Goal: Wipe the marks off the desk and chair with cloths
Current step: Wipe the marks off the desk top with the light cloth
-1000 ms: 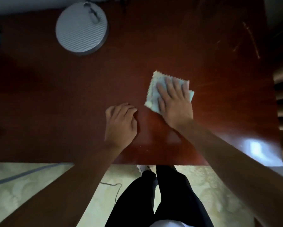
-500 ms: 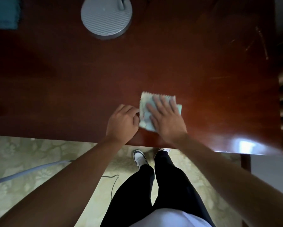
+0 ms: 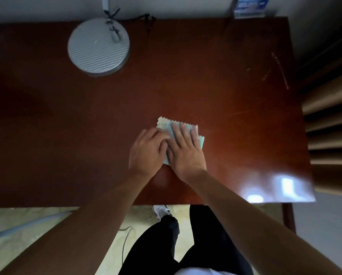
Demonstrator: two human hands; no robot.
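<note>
A pale green folded cloth [image 3: 167, 124] with a zigzag edge lies on the dark red wooden desk [image 3: 225, 86], a little right of its middle. My right hand [image 3: 187, 150] lies flat on the cloth with its fingers straight, covering most of it. My left hand [image 3: 147, 150] sits right beside it, its bent fingers resting on the cloth's left edge. Thin pale marks [image 3: 279, 70] streak the desk's far right corner.
A round grey lamp base [image 3: 98, 46] stands at the back left, its cable running off the rear edge. Tan slats [image 3: 328, 126] stand just off the desk's right side. A blue-and-white box [image 3: 249, 6] is behind the desk. A cord [image 3: 126, 235] lies on the floor.
My right hand has pushed the cloth away from the front edge, back up the desk. My left hand has closed in from beside the cloth onto its left edge.
</note>
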